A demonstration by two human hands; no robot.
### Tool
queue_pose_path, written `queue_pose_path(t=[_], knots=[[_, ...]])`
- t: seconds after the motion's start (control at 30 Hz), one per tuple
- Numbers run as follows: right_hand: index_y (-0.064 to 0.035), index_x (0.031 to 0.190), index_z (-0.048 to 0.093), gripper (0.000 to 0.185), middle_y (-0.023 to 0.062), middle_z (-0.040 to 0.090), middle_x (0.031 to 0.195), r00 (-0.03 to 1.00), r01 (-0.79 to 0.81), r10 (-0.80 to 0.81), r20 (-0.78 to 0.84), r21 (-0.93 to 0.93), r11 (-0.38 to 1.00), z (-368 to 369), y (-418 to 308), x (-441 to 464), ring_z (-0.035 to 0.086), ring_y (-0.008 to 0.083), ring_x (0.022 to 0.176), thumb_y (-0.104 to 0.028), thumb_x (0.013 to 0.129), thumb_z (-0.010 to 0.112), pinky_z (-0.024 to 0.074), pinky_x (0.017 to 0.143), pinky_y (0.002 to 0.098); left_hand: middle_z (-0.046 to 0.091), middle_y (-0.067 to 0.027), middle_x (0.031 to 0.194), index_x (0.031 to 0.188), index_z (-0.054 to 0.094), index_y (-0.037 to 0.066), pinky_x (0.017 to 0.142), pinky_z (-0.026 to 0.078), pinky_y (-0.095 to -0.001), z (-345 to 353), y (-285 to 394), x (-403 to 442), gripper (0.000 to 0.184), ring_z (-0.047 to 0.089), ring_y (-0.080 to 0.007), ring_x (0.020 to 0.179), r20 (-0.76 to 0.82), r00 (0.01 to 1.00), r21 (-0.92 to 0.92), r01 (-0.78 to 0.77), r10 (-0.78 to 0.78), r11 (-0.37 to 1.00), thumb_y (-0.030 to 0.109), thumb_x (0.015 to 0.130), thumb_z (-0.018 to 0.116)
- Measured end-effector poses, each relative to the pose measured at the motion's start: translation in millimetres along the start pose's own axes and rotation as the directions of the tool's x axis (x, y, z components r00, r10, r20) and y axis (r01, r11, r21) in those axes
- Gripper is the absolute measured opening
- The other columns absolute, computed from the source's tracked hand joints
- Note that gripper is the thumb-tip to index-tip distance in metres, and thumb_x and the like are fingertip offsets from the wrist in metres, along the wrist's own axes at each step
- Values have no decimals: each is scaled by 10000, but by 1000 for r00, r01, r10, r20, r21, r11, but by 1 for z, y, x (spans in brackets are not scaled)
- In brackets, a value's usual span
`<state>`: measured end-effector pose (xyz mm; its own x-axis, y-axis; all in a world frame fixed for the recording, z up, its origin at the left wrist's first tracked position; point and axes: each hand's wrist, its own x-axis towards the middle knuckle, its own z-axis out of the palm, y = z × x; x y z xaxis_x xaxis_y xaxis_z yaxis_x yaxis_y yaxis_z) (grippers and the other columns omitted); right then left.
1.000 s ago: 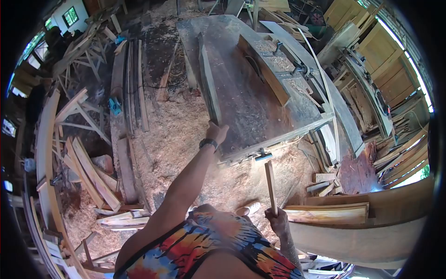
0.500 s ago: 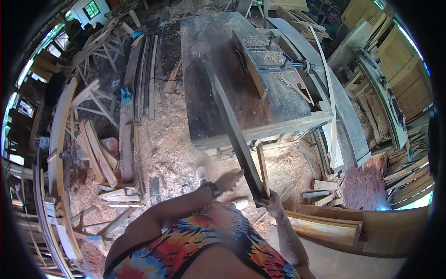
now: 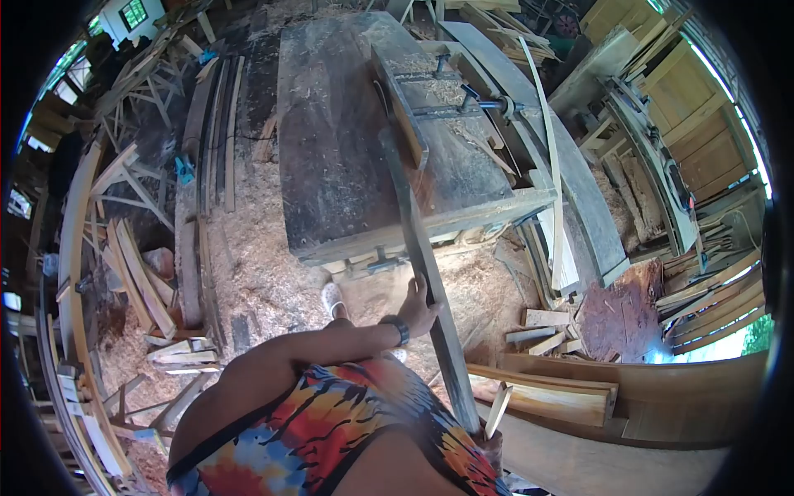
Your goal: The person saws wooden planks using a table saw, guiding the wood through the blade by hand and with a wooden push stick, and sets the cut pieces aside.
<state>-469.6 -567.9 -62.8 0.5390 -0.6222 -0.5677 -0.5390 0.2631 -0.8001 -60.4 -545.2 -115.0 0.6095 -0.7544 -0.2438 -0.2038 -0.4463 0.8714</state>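
Observation:
My left hand (image 3: 420,312), with a watch on its wrist, is closed around the edge of a long, narrow wooden plank (image 3: 424,256) at mid-length. The far end of the plank lies over the worktable (image 3: 331,157), beside an upright board (image 3: 400,112) standing on that table. Close to my body, my right hand (image 3: 494,450) grips the near end of the plank. A short pale wood strip (image 3: 498,409) sticks up from the same hand. Part of my right hand is hidden by the plank and lies in shadow.
Clamps (image 3: 488,104) sit behind the upright board. Sawdust (image 3: 256,248) covers the floor. Timber strips (image 3: 136,273) lean at left; wood offcuts (image 3: 542,331) and a large brown panel (image 3: 662,397) lie at right. A pale strip (image 3: 546,157) rests along the table's right side.
My left hand has come onto the plank from beside it. My right hand has drawn back toward my body with the plank and short strip, and the view has shifted right.

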Motion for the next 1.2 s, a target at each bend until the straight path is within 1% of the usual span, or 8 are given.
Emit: queue_pose_path(t=[0.17, 0.2, 0.27, 0.33, 0.47, 0.6, 0.97, 1.2], knots=[[25, 1276, 612, 652, 8, 651, 896, 999, -38, 38, 14, -40, 998, 2, -31, 21, 578, 72, 730, -26, 669, 843, 477, 638, 220, 101, -365, 1538, 1482, 77, -127, 1170, 296, -409, -6, 18, 1, 873, 296, -481, 1394, 122, 968, 255, -245, 220, 935, 301, 925, 596], [9, 1267, 623, 635, -25, 621, 838, 996, -89, 87, 28, 68, 994, 7, -39, 24, 542, 53, 696, -47, 677, 850, 453, 616, 210, 104, -355, 1544, 1490, 83, -111, 1175, 289, -406, -5, 17, 3, 868, 288, -472, 1402, 121, 969, 237, -240, 216, 942, 305, 924, 592], [15, 1269, 620, 636, -34, 617, 839, 987, 158, -158, 21, 25, 987, 1, 2, 49, 519, 47, 680, -47, 680, 852, 438, 603, 209, 109, -335, 1558, 1507, 95, -79, 1182, 279, -401, -9, 20, 10, 857, 273, -452, 1417, 109, 981, 127, -176, 162, 976, 308, 921, 587], [26, 1268, 616, 640, -47, 599, 842, 968, 252, -252, 0, -55, 966, 0, 3, 57, 476, 43, 659, -50, 679, 856, 411, 590, 205, 93, -289, 1583, 1530, 113, -21, 1183, 257, -451, -8, 16, 18, 860, 259, -416, 1436, 81, 988, 54, -139, 134, 989, 338, 910, 589], [32, 1258, 617, 603, -51, 602, 854, 987, 161, -161, 9, 4, 987, 4, -27, 62, 505, 54, 679, -58, 695, 815, 423, 613, 227, 97, -208, 1617, 1558, 115, 58, 1187, 160, -545, -17, 14, 34, 900, 164, -349, 1487, 96, 989, 167, -130, 115, 977, 465, 896, 570], [43, 1184, 653, 530, -53, 580, 806, 982, 190, -190, -14, -21, 982, -4, -23, 75, 487, 51, 667, -93, 698, 813, 412, 589, 231, 80, -191, 1625, 1564, 97, 73, 1202, 86, -519, -16, 13, 42, 924, 54, -303, 1512, 84, 985, 21, -151, 148, 988, 502, 896, 570], [35, 1176, 652, 469, 44, 694, 893, 978, 198, -205, -29, -152, 968, -5, -29, 90, 597, 94, 775, -261, 841, 790, 499, 685, 273, 98, -195, 1618, 1560, 136, 75, 1204, 91, -522, -28, 24, 46, 899, 98, -299, 1504, 82, 989, 183, -136, 123, 974, 483, 898, 588], [19, 1175, 662, 470, -12, 652, 784, 975, 214, -221, -30, -152, 965, 3, -36, 102, 549, 66, 702, -280, 837, 795, 454, 622, 236, 104, -197, 1619, 1556, 151, 66, 1212, 84, -467, -38, 24, 54, 859, 81, -288, 1509, 86, 989, 107, -133, 124, 985, 414, 914, 604]])
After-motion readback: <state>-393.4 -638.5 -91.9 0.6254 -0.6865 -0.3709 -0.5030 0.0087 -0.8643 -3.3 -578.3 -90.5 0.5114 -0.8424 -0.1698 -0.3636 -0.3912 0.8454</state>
